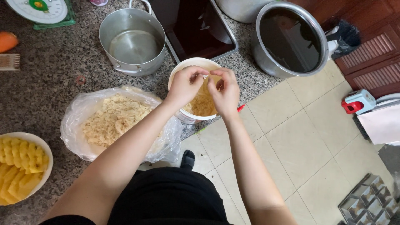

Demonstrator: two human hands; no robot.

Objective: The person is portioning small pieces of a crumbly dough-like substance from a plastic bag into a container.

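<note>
Both hands meet right over the white bowl (pixel 193 66) at the bench edge, left hand (pixel 186 85) and right hand (pixel 225 92) pinching one small pale piece together (so crumbs drop in); the open bag (pixel 79 112) sits left.

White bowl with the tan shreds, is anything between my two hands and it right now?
Nothing visible does. The left hand and right hand are together right over the white bowl, above the tan shreds inside it.

steel pot (pixel 133 41) | pineapple plate (pixel 43 146) | scale (pixel 39 10) | dark-liquid pot (pixel 289 39) | carrot (pixel 7 41)
</note>
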